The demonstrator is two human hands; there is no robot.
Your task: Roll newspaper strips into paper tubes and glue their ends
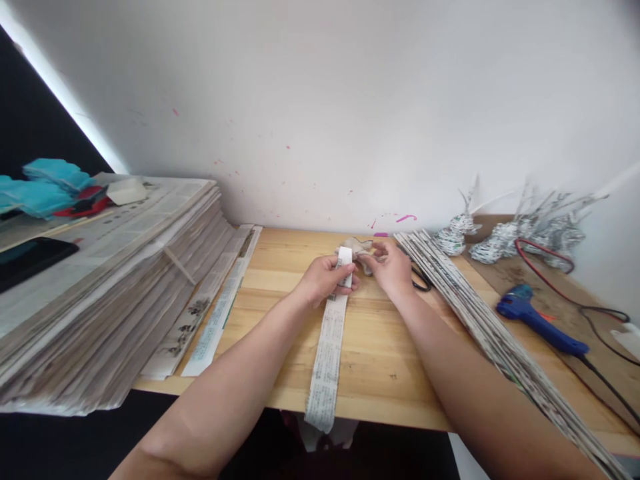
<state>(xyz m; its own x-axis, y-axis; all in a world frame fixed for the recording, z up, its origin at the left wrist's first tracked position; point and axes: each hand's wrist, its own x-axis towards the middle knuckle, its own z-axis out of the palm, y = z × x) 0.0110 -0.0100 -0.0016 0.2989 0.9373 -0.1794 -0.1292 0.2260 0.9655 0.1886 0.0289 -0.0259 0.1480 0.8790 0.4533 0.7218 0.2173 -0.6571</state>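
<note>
A long folded strip of newspaper (pixel 327 347) is gripped near its far end by my left hand (pixel 330 279), thumb on top and fingers underneath. Its lower end hangs over the front edge of the wooden table (pixel 280 267). My right hand (pixel 393 267) is just to the right, fingers closed on the edge of a crumpled greyish rag (pixel 363 248). The rag lies on the table beyond the strip, partly hidden by both hands. Black scissor-like handles (pixel 423 279) show beside my right hand; the rest is covered.
At left stands a tall newspaper stack (pixel 165 280) bearing a black phone (pixel 37 260); more folded strips (pixel 225 307) lie beside it. At right are thin rolled-paper sticks (pixel 480 320), a blue glue gun (pixel 543 323) with a cord, and woven paper figures (pixel 500 240) near the wall.
</note>
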